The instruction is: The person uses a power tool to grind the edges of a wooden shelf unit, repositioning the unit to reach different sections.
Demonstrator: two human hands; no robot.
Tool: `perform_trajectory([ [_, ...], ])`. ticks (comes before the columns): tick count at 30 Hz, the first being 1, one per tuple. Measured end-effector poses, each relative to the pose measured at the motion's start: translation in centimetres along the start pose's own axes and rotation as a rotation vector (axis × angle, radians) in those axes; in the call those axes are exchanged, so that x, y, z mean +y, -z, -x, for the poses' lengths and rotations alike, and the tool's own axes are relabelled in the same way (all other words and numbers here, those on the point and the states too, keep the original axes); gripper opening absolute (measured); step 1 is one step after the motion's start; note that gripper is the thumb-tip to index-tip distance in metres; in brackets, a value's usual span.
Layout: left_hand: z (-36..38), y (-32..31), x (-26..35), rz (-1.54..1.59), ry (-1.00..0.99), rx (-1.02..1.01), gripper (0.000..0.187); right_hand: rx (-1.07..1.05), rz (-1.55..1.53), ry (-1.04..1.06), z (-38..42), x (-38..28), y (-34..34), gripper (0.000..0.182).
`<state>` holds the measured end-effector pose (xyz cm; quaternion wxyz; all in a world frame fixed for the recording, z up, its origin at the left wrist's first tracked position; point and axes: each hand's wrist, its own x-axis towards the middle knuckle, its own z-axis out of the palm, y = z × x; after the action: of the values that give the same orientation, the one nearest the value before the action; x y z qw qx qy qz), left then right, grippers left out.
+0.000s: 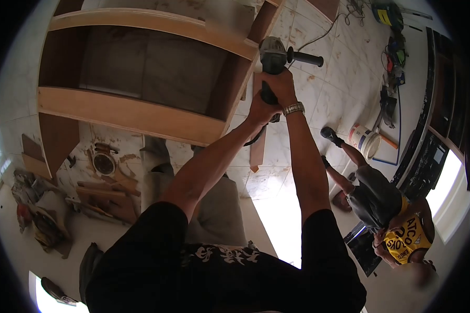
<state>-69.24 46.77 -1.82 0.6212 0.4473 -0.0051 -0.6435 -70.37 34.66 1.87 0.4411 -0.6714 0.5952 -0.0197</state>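
Observation:
Both of my hands are wrapped round the body of a dark angle grinder (273,58) with a black side handle (308,58) sticking out to the right. My left hand (262,108) grips its lower part. Just above it, my right hand (281,86) holds the body, a metal watch (293,108) on its wrist. The grinder's head is close to the right edge of a wooden cabinet frame (136,116); whether they touch I cannot tell. A narrow wooden strip (257,151) lies below the grinder.
A seated person in a yellow jersey (408,237) is at the lower right, near a white bucket (364,141). Tools and cables (394,57) lie at the upper right. Wood scraps (107,203) and a round tool (104,163) are on the tiled floor at left.

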Motion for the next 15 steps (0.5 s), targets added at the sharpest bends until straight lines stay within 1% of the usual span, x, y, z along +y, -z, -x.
perform_trajectory([
  [2, -0.5, 0.1, 0.1, 0.024, 0.035, 0.005, 0.052, -0.016, -0.03, -0.017, -0.6, 0.2, -0.3, 0.047],
  [5, -0.8, 0.0, -0.2, 0.017, 0.016, 0.038, 0.052, -0.015, 0.013, -0.08, -0.8, 0.3, -0.2, 0.051],
  [8, -0.5, -0.4, -0.4, 0.037, -0.003, 0.072, 0.052, -0.034, 0.022, 0.002, -1.6, 1.7, -0.5, 0.055],
  [11, -0.6, -0.1, -0.7, -0.004, 0.029, 0.08, 0.053, 0.002, 0.048, -0.058, -1.4, 2.0, -0.5, 0.056],
  [15, -0.3, -0.2, -0.7, 0.014, 0.023, 0.075, 0.055, -0.017, 0.054, -0.054, -1.0, 1.9, -0.5, 0.056],
])
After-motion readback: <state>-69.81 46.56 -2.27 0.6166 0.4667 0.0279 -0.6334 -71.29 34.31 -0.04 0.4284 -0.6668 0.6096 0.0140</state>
